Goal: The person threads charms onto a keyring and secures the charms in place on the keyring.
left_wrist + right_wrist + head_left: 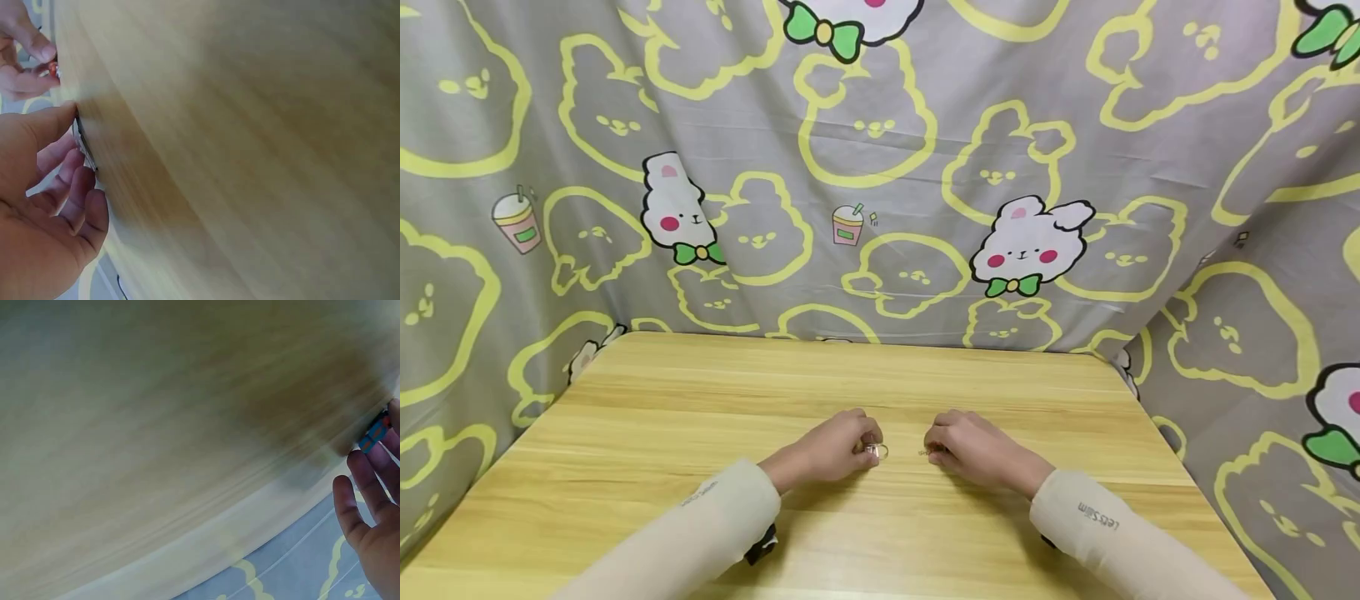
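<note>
Just above the wooden table (715,417), my left hand (838,446) pinches a small clear, shiny piece with a thin gold ring (882,451) at its edge. Seen edge-on in the left wrist view, that flat piece (84,147) lies between thumb and fingers. Opposite it, a short gap away, my right hand (970,446) holds a small piece with a bit of gold chain (923,452) poking out. The right wrist view shows blue and orange colours on this piece (375,434); fingers hide the rest.
Around the table hangs a grey curtain (880,275) printed with yellow outlines and white rabbits, close behind the far edge and along both sides. A small black object (762,546) shows below the left sleeve.
</note>
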`<state>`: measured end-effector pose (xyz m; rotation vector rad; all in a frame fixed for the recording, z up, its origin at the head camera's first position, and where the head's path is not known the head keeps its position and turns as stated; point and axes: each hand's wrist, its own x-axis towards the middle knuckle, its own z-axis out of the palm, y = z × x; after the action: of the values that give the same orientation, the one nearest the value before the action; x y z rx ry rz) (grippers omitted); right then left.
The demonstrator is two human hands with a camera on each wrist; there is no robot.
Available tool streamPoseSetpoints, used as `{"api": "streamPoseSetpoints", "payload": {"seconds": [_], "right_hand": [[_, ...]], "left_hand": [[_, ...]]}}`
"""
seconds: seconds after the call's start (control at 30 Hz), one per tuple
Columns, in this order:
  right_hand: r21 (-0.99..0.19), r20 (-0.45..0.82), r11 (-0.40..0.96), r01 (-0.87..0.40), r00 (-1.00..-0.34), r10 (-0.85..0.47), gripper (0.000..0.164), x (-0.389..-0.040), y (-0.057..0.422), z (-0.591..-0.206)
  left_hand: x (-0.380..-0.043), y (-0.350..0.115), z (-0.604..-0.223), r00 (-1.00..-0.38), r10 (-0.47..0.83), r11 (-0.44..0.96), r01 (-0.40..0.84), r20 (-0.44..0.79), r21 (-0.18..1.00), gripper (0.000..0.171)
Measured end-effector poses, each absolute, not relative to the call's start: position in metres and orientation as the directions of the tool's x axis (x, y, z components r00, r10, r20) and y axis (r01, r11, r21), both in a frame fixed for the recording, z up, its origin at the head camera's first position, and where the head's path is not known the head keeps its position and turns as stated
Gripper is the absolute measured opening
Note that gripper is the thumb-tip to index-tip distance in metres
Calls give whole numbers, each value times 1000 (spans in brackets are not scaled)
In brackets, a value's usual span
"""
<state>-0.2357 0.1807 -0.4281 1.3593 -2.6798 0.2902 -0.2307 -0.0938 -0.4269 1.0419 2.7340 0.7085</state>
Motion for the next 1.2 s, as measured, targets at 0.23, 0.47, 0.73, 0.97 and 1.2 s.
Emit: {"api": "streamPoseSetpoints", "payload": {"seconds": [0.23,0.47,0.73,0.97,1.2], "right_hand": [[-80,183,599,-797,-602,-777,12,-238,179,-425],[-2,126,632,-775,-627,-769,10,-240,177,-425],[137,110,626,-768,-616,-780,10,-237,177,-422],[69,147,643,-762,-630,-763,15,-238,181,-421],[-24,177,653,-757,-646,-742,18,-241,182,-423]], "left_hand": [[-241,-87,-421,-755,654,638,513,-51,574,12],[-250,-78,-410,-780,581,708,344,-231,617,16],[-250,-77,-407,-796,549,715,290,-255,636,20],[-251,-81,-409,-801,562,707,336,-206,622,15],[-252,-84,-412,-786,603,673,409,-137,617,11]]}}
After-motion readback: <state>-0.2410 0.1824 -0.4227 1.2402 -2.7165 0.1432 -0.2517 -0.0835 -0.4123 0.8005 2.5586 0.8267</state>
